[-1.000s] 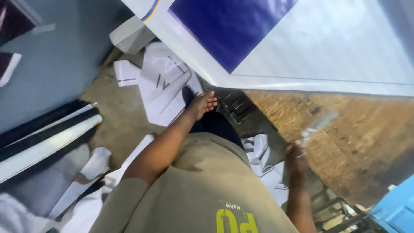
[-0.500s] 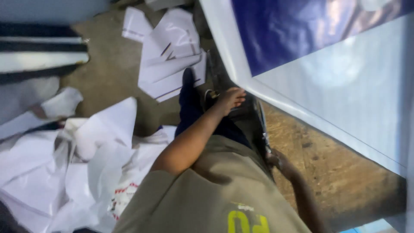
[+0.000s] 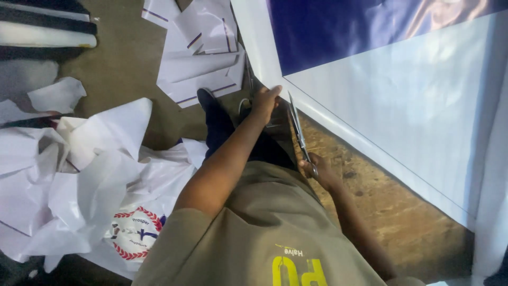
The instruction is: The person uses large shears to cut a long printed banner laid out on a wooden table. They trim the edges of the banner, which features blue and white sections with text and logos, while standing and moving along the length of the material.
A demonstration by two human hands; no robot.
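Observation:
A large glossy banner, white with a dark blue panel, lies on a wooden table. My left hand rests with its fingers on the banner's near white edge. My right hand grips the handles of a pair of long metal scissors. The blades point away from me and lie along the banner's edge, just right of my left hand. I cannot tell whether the blades are apart.
Crumpled white sheets, one with a round red and blue emblem, cover the floor at left. Cut white strips lie further off. My dark trouser leg and shoe stand between them. Black and white rolls lie top left.
My left hand has moved onto the banner's edge. My right hand has come up beside it, and the scissors now lie along that edge. The view has shifted closer to the banner.

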